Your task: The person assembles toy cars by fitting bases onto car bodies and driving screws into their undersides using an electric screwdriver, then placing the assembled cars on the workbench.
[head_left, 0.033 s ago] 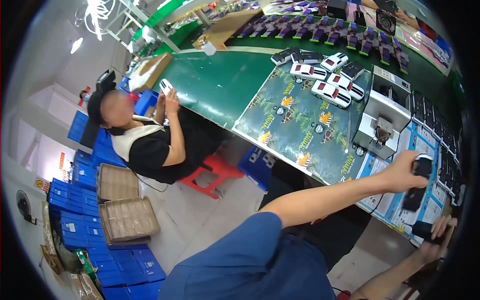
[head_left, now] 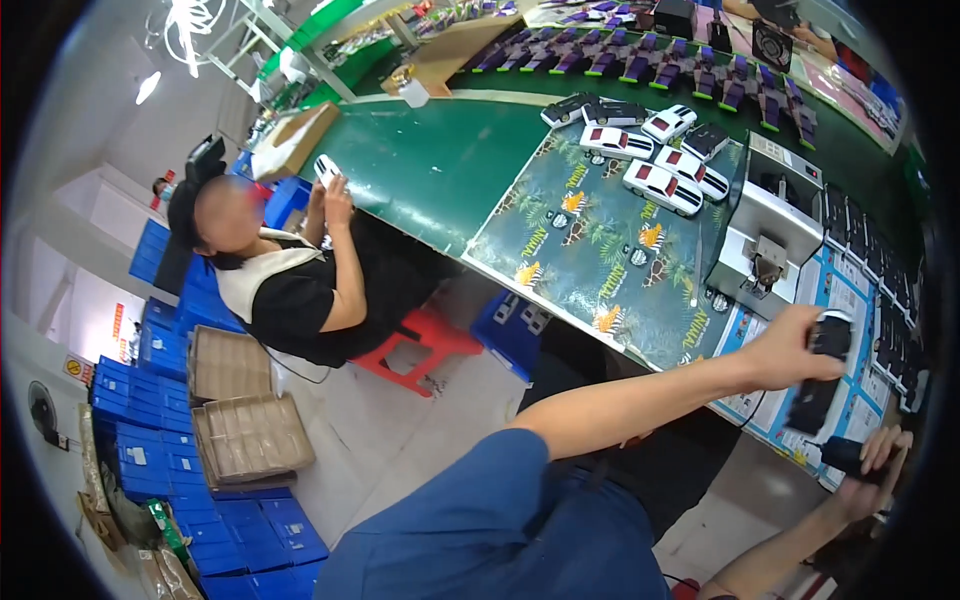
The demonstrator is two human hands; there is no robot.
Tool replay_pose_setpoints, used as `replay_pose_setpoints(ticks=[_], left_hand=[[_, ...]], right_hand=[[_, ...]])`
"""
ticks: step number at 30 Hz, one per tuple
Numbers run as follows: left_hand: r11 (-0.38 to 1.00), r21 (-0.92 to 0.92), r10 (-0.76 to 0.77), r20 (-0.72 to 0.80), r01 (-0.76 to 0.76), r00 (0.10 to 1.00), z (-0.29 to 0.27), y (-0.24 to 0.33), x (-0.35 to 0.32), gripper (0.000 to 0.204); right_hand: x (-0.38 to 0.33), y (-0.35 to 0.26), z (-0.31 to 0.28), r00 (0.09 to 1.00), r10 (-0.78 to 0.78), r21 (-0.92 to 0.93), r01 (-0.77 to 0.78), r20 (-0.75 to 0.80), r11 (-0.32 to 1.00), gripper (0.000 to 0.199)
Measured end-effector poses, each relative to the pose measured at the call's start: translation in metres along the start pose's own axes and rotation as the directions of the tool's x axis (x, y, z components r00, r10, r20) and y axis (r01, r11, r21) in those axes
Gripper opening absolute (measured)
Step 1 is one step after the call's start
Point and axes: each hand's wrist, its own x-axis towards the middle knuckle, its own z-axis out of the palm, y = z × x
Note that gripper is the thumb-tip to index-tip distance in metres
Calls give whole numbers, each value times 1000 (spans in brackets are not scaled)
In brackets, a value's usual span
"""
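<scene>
My left hand (head_left: 785, 350) reaches over the right end of the bench, its fingers closed round a black toy car (head_left: 815, 403) with a pale end, held tilted. Close below it, my right hand (head_left: 884, 462) grips a black electric screwdriver (head_left: 843, 455). The tool's front end is close to the car's lower end; whether they touch I cannot tell. Beyond my left hand stands a silver-grey bench machine (head_left: 770, 225). White toy cars (head_left: 663, 188) with black stripes lie grouped with black ones (head_left: 615, 113) on a patterned mat (head_left: 570, 250).
Black car parts (head_left: 888, 335) line the bench's right side. Purple and green toys (head_left: 640, 65) stand in a row at the back. To the left a co-worker (head_left: 290, 290) sits on a red stool (head_left: 420, 345), holding a white toy car. Blue crates (head_left: 150, 460) and cardboard trays (head_left: 255, 440) fill the far left.
My left hand and the toy car have shifted slightly left, with the car tilting a little more. My right hand with the screwdriver is nearly unmoved. The whole view has shifted slightly.
</scene>
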Motion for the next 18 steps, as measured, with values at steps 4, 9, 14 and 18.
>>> replay_pose_setpoints(ticks=[4,9,14,18], left_hand=[[958,-286,-57,-164,7,985,-55,12,-75,25],[708,-682,-344,-107,183,933,-95,-7,-109,35],[797,-601,-320,-345,54,882,-121,-6,-129,24],[865,-491,-247,-234,105,940,-117,-9,-122,24]], right_hand=[[27,16,57,998,-24,43,22,50,999,19],[54,26,112,987,-142,25,141,72,990,21],[96,98,209,971,-224,4,224,79,975,4],[104,102,230,951,-296,-123,305,85,944,9]])
